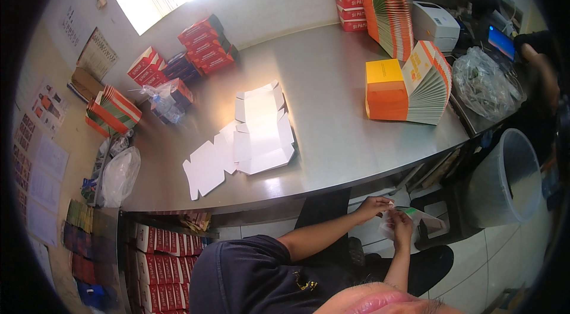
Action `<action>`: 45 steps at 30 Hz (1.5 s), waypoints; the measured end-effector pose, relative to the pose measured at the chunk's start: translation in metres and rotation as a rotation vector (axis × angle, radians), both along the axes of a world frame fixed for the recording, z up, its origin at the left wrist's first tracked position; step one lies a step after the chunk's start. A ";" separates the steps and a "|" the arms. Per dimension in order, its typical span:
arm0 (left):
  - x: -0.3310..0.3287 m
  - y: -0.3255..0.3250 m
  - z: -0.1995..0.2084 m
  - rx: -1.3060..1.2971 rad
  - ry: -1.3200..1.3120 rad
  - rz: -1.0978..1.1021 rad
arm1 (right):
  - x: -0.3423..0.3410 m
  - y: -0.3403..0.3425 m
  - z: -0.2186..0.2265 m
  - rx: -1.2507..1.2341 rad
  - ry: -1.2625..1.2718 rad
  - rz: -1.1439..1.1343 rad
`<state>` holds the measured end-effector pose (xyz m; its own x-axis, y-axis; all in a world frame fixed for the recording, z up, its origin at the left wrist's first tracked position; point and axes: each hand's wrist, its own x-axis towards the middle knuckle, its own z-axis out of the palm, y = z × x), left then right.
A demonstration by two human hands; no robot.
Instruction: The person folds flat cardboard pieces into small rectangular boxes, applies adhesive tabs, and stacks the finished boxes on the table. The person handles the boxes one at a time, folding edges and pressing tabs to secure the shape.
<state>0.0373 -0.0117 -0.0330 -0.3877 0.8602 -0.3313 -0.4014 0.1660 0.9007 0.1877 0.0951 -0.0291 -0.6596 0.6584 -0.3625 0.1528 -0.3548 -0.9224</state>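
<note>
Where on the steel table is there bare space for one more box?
The widest bare patch of the steel table lies between the unfolded white cardboard and the orange carton. A smaller one separates the cardboard from the plastic bag at left. Crowded: the back left, with red boxes, and the right side, with fanned stacks and a white printer.

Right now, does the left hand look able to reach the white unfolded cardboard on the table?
Probably yes, once free: the left hand appears busy with some clear plastic just off the table's near edge, but nothing covers the white unfolded cardboard.
</note>
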 end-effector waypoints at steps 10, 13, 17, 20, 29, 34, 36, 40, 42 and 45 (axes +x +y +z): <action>0.000 0.001 -0.005 0.072 0.012 -0.032 | -0.006 -0.015 -0.002 0.427 0.016 -0.098; 0.001 -0.001 0.000 0.109 0.102 -0.030 | -0.008 -0.019 0.002 0.414 0.043 -0.110; 0.010 -0.001 -0.004 0.163 0.270 0.063 | -0.008 -0.018 -0.008 0.358 0.048 -0.047; 0.010 0.002 -0.001 0.030 0.460 0.019 | -0.008 -0.014 -0.023 0.352 0.029 -0.008; 0.012 0.003 -0.010 0.100 0.209 0.076 | -0.010 -0.016 -0.017 0.051 0.103 -0.028; 0.011 0.001 -0.011 -0.057 0.366 0.039 | -0.008 -0.016 -0.009 0.432 -0.196 -0.002; 0.010 -0.003 -0.010 -0.123 0.381 0.064 | -0.008 -0.018 0.007 0.623 -0.209 -0.139; 0.003 -0.006 -0.019 -0.232 0.754 0.139 | -0.008 -0.007 0.040 0.959 -0.282 -0.533; -0.001 -0.007 -0.010 -0.266 0.752 0.069 | -0.004 0.005 0.038 0.946 -0.156 -0.572; -0.004 -0.006 -0.007 -0.439 0.792 -0.079 | 0.005 0.016 0.027 0.755 -0.036 -0.431</action>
